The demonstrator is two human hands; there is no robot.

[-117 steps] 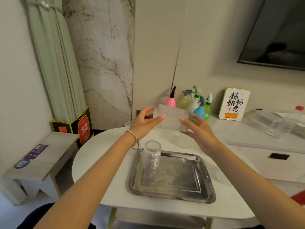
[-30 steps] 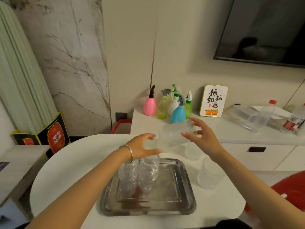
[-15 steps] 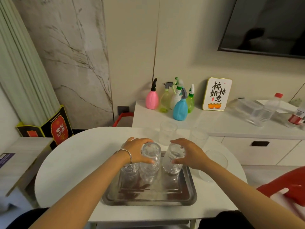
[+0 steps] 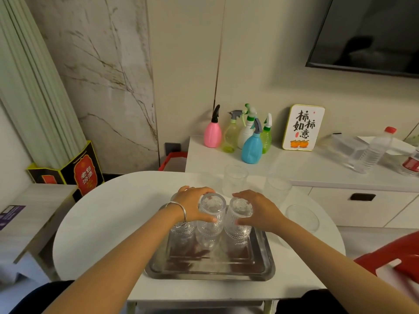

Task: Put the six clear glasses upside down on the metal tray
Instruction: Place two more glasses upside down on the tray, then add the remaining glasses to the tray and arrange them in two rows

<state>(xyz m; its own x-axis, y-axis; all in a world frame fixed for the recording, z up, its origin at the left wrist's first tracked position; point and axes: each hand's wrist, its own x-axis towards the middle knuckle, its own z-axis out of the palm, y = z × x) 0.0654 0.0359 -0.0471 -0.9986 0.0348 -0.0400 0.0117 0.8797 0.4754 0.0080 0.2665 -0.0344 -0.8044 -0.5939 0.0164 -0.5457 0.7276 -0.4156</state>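
I had my left hand [image 4: 192, 206] wrapped around the middle ribbed clear glass [image 4: 209, 219] and my right hand [image 4: 258, 210] around its right-hand neighbour [image 4: 239, 219], both inverted on the rectangular metal tray [image 4: 260, 271], steadying them close together, probably to save room.

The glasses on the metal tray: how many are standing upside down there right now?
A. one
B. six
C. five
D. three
D. Three ribbed glasses stand base-up in a row at the back of the metal tray: a left glass, a middle glass held by the left hand, and a right glass held by the right hand.
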